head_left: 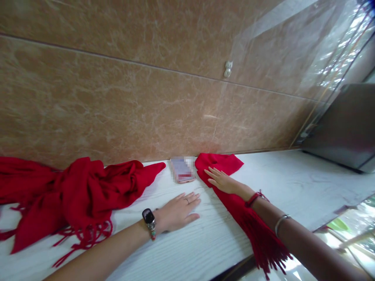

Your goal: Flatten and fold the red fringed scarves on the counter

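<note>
My left hand [178,212] lies flat on the white tabletop [205,242], palm down with fingers stretched to the right; it holds nothing. Spread over a folded red scarf [218,160] is my right hand [224,182], its fingers extended on the cloth. The scarf's long end runs under my right forearm, and its fringe hangs over the table's front edge. A phone [182,170] rests between the hands, near the wall. To the left, a second red scarf [84,191] sits in a crumpled heap with fringe strands loose on the table.
A brown marbled tile wall [117,97] rises along the table's back edge, with a small white cat-shaped piece [228,69] fixed to it. At the far right stands a grey metallic box-like object [342,125]. A green basin [339,224] shows below the table's right edge.
</note>
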Available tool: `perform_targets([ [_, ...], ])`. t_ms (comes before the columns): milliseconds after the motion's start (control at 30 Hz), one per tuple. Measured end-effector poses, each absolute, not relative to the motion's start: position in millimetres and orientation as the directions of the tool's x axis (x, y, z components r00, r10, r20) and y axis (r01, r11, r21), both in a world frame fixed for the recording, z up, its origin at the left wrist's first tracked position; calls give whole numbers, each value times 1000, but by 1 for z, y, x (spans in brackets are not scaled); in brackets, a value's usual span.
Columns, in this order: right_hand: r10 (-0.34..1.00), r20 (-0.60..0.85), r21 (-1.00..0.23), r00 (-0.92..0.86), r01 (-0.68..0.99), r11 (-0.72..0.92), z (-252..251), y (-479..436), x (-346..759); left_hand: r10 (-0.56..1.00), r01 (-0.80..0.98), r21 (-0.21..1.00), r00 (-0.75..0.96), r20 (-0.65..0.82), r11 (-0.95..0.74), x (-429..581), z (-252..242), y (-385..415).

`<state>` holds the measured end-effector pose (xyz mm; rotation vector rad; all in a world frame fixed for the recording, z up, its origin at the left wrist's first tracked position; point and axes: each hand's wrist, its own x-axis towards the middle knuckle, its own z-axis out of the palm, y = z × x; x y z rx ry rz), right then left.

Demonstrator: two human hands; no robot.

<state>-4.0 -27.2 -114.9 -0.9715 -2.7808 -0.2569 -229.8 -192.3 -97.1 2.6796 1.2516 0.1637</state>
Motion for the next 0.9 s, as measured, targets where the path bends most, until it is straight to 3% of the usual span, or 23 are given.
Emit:
perform_targets([
  [233,504,248,169,-827,549,818,-98,-38,-21,789,780,154,615,-9,-606,-263,-85,-225],
  [400,386,296,57,-874,419,906,-72,-76,-89,851,859,2,508,133,-513,-309,-78,-240],
  [567,282,339,-49,-898,283,958,-77,-114,-180,867,920,-160,391,308,-358,-381,-76,-253],
  [767,292,402,-128,-868,263,956,-99,-136,-252,886,958,-211,264,381,-195,-438,-80,-277],
  [900,351,375,-193,-858,298,935,-106,-143,-263,868,959,-188,272,416,-210,-443,-88,-285],
])
